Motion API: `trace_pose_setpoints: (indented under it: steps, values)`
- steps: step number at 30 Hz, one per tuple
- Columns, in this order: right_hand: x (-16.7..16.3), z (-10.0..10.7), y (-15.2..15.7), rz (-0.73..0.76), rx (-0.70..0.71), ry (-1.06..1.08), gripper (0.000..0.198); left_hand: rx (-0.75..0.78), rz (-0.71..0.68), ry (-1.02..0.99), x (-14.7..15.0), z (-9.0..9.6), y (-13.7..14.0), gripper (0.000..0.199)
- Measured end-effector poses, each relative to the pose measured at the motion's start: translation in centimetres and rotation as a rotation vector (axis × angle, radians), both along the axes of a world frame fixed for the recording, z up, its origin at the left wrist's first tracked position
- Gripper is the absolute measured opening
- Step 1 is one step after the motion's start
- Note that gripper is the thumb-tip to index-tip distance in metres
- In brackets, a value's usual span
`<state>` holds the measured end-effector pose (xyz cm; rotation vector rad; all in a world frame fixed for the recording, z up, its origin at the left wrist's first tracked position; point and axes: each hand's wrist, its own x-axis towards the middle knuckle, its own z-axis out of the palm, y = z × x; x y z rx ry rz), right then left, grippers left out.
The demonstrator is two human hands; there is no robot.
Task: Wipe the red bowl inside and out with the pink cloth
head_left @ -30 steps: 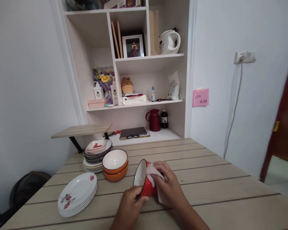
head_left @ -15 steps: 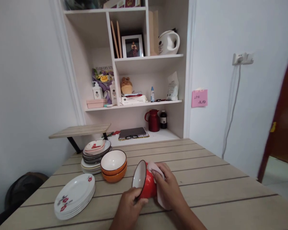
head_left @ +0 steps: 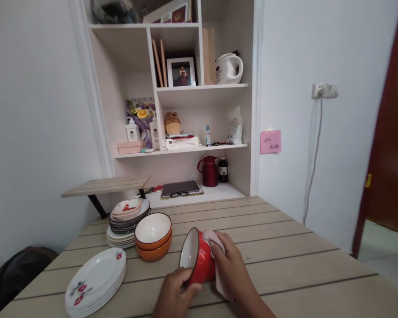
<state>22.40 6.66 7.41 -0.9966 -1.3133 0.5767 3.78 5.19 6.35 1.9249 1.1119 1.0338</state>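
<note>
A red bowl [head_left: 204, 261] with a white inside and dark rim is tilted on its side above the table, its mouth facing left. My left hand [head_left: 176, 289] is closed on its lower rim, thumb near the edge. A pale pink cloth [head_left: 220, 274] is bunched in my right hand [head_left: 230, 265], which presses it against the outside of the bowl; part of the cloth hangs below the fingers. Left of the bowl stand two stacked orange bowls [head_left: 153, 237] with white insides.
White oval plates [head_left: 97, 276] with red flowers are stacked at the table's left. Behind them rises a pile of dark-rimmed plates [head_left: 129, 219] topped by small pink-edged dishes [head_left: 128, 207]. A raised wooden shelf [head_left: 106, 186], a laptop [head_left: 181, 188] and a red jug [head_left: 210, 172] are farther back.
The view has tilted up and shifted slightly, so everything sits lower and a little to the left. Both hands keep their hold; the right hand and cloth have shifted slightly against the bowl.
</note>
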Motion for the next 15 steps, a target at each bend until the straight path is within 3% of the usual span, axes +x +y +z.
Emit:
trace_pose_setpoints:
  steps: [6, 12, 15]
  values:
    - [-0.12, 0.57, -0.34, 0.068, 0.149, -0.09, 0.026, -0.008, 0.018, 0.0, -0.02, -0.11, 0.09, 0.023]
    - [-0.02, 0.77, -0.2, 0.006, 0.031, -0.022, 0.025, 0.015, 0.021, -0.019, 0.19, 0.09, -0.19, 0.028]
    - [-0.06, 0.73, -0.4, 0.04, 0.086, -0.051, 0.024, 0.021, 0.017, -0.025, 0.13, 0.08, -0.15, 0.029]
